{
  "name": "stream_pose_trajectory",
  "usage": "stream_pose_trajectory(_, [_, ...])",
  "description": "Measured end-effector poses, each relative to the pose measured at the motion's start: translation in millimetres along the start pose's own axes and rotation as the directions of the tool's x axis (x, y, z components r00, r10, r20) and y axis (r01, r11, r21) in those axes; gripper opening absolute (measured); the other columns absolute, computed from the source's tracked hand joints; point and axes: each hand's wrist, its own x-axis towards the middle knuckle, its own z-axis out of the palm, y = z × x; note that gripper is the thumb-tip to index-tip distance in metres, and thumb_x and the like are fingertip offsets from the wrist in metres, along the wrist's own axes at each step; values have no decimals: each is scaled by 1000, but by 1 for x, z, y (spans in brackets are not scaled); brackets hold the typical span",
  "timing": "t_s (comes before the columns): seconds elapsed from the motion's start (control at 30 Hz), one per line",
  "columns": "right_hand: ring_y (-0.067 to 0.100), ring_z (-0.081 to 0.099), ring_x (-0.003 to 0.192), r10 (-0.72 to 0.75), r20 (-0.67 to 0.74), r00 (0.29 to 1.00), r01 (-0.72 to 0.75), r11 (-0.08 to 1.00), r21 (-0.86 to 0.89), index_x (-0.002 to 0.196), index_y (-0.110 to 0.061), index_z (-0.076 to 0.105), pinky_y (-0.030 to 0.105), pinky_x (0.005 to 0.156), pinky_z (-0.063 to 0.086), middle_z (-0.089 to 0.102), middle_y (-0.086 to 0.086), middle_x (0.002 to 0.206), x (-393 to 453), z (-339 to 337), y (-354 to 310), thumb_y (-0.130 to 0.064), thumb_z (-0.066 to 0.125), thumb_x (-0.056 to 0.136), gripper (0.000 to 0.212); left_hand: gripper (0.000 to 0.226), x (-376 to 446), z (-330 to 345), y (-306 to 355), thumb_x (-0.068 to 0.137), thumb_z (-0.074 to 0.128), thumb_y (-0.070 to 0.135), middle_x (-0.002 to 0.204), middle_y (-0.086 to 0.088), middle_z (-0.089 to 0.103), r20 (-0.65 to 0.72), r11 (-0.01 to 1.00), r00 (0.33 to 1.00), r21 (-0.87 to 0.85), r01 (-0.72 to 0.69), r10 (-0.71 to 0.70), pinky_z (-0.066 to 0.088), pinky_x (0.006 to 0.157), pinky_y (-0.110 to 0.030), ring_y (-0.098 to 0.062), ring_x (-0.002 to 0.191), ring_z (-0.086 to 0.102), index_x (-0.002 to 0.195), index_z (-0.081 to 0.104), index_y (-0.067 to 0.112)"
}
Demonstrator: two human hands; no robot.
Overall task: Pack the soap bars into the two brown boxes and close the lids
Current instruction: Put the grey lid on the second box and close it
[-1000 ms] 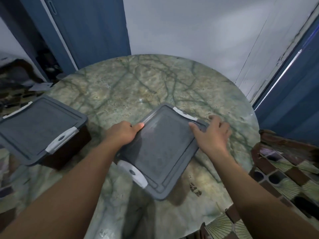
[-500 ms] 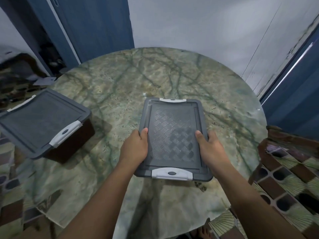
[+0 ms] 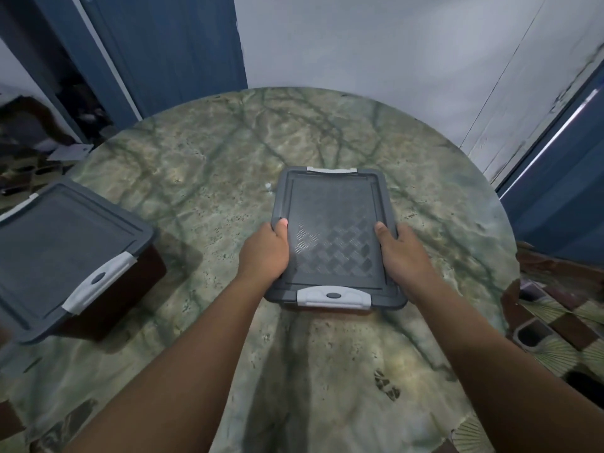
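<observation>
Both hands — left hand [image 3: 264,253], right hand [image 3: 403,253] — gripping centre box lid [image 3: 333,237] at 9 and 3 o'clock; rigid plastic, probably light.

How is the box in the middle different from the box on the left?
The middle box is gripped at both sides by the left hand and right hand; nobody touches the left box. The middle box sits square to the person; the left box is turned at an angle. The left box shows its brown side; the middle box mostly shows its lid. Both have grey lids on, with pale latches.
</observation>
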Motion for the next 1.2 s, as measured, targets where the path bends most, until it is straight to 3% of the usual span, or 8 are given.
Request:
stream_pose_trajectory(0.17, [22,62,89,-26,-4,1000,26,999,-39,110,-18,55,39,74,50,63,2,101,57,5,-20,-56,42,105,40,53,56,10,19,108,27,50,89,-9,61,-17,1000,1000,31,-7,7,38,71,-36,-29,81,56,97,57,8])
stream_pose_trajectory(0.3, [26,61,91,-47,-5,999,47,997,-61,109,-14,54,45,83,53,61,4,100,104,12,-35,-56,41,105,43,59,103,16,34,108,24,52,89,-10,61,-22,999,1000,52,4,-3,38,70,-37,-31,81,57,100,61,6])
stream_pose_trajectory(0.5, [24,59,90,-71,17,997,72,996,-54,111,-15,55,39,76,46,59,1,99,171,22,-57,-53,41,106,41,56,161,21,59,109,23,49,89,-9,56,-52,996,999,86,13,-9,36,72,-36,-28,81,52,98,59,7])
stream_pose_trajectory(0.73, [26,60,93,-80,37,996,81,996,-47,114,-15,55,45,87,51,60,1,99,232,33,-77,-53,42,106,41,56,214,27,76,109,23,47,95,-10,56,-77,996,997,85,30,-24,37,76,-37,-28,87,51,107,61,5])
stream_pose_trajectory(0.83, [26,59,92,-95,36,995,97,994,-49,115,-16,54,42,82,49,58,-2,97,247,37,-80,-52,42,106,39,54,227,29,77,109,23,49,100,-14,63,-85,996,996,83,29,-22,44,80,-39,-33,91,58,99,58,9])
stream_pose_trajectory(1.03, [23,56,85,-115,6,993,115,991,-66,111,-13,55,37,73,40,55,-4,90,246,37,-79,-51,43,106,40,52,226,29,77,108,24,50,93,-12,60,-121,995,992,94,40,-29,42,76,-38,-31,86,56,95,55,10])
stream_pose_trajectory(1.2, [30,60,92,-158,-78,984,137,963,-231,111,-13,52,40,75,46,60,5,100,232,33,-80,-56,48,102,44,50,209,24,79,106,31,53,93,-8,61,-231,998,973,53,41,-28,40,69,-37,-29,84,58,105,53,9])
